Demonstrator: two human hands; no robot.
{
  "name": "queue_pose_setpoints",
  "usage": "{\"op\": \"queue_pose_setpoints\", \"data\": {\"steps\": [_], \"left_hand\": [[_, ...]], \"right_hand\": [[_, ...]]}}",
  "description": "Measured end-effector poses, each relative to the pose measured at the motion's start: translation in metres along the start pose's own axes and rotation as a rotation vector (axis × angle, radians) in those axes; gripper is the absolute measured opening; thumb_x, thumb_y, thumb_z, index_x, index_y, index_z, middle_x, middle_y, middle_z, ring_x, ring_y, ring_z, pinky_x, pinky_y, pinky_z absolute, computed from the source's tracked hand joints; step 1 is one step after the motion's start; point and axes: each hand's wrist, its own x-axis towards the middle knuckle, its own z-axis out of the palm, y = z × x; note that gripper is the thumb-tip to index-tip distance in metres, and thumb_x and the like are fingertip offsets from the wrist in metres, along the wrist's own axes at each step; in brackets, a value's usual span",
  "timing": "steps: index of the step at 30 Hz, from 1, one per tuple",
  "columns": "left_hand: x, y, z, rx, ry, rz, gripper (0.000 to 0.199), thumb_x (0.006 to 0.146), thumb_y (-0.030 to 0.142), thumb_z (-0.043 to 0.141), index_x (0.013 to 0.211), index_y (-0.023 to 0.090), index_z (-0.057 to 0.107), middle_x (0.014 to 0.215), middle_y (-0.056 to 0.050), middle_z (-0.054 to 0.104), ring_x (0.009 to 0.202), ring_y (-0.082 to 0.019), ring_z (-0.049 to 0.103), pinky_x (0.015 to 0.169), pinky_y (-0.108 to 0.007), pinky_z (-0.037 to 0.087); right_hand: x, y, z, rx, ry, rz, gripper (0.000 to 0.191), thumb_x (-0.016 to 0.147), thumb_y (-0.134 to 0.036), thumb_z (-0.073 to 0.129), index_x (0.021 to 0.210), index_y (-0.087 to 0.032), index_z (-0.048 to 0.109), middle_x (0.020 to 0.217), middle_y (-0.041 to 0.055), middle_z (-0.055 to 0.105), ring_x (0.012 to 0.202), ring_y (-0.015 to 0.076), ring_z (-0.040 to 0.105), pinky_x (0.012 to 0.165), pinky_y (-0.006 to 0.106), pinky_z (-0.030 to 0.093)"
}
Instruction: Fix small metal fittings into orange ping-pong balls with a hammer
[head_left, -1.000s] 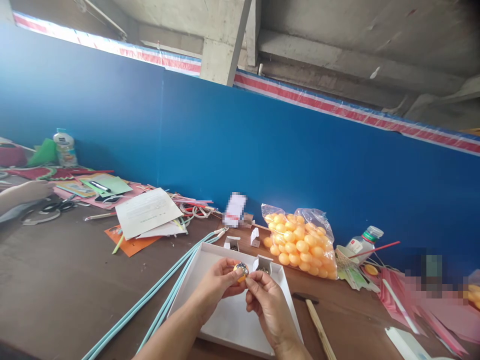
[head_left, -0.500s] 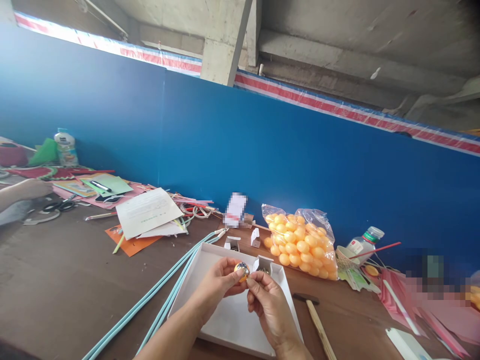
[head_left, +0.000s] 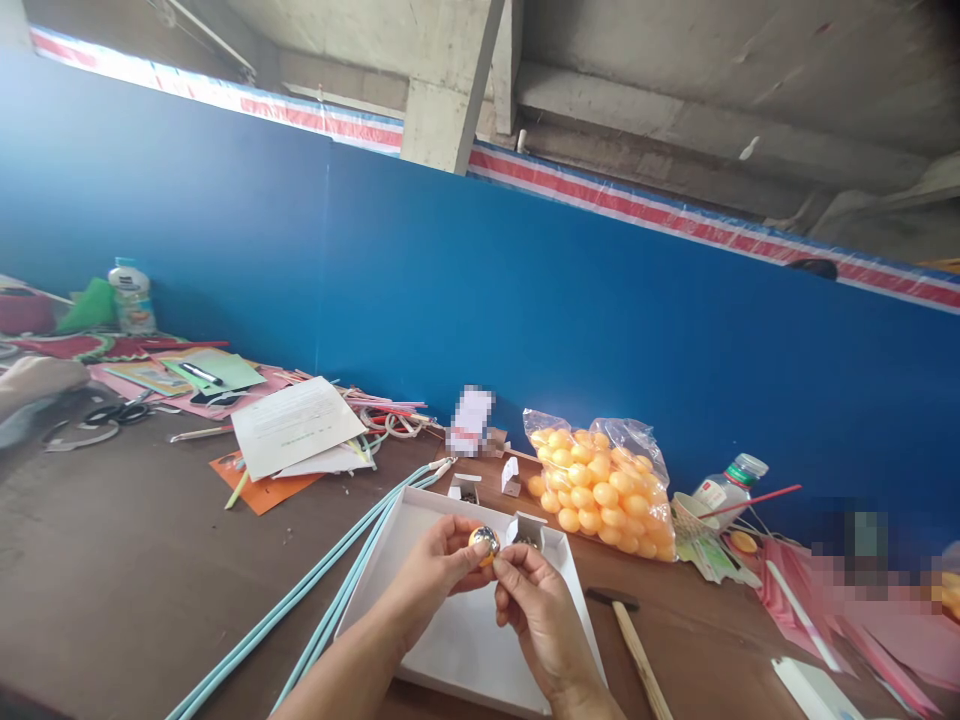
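Over the white box tray point(head_left: 491, 655), my left hand point(head_left: 442, 560) grips a small ball point(head_left: 485, 541) between thumb and fingers. The ball has a shiny silver upper part and orange below. My right hand point(head_left: 534, 600) is closed in a pinch right at the ball's lower right side. Whatever its fingertips hold, if anything, is too small to make out. Behind my right hand a small open carton point(head_left: 527, 527) with dark little pieces stands at the tray's far edge. Another small carton point(head_left: 466, 488) is just beyond the tray.
A clear bag of orange balls point(head_left: 600, 490) stands against the blue partition point(head_left: 480, 300). A hammer point(head_left: 634, 645) lies right of the tray, pale blue cords point(head_left: 330, 570) left. Papers point(head_left: 296, 425) and scissors point(head_left: 124, 408) lie farther left, near another person's hand point(head_left: 45, 380).
The other person's hand at the far left has shifted slightly left. My own hands and the ball stay almost in place.
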Motion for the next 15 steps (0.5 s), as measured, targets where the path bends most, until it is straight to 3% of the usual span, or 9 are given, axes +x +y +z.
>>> {"op": "queue_pose_setpoints", "data": {"steps": [15], "left_hand": [[-0.0007, 0.001, 0.0022, -0.002, -0.003, 0.022, 0.034, 0.064, 0.034, 0.078, 0.087, 0.015, 0.06, 0.084, -0.004, 0.065, 0.078, -0.017, 0.065, 0.085, -0.039, 0.051]], "right_hand": [[-0.0003, -0.0008, -0.0002, 0.036, -0.011, 0.004, 0.018, 0.076, -0.031, 0.07, 0.079, -0.017, 0.059, 0.054, -0.0038, 0.057, 0.05, 0.0071, 0.048, 0.046, 0.018, 0.041]]}}
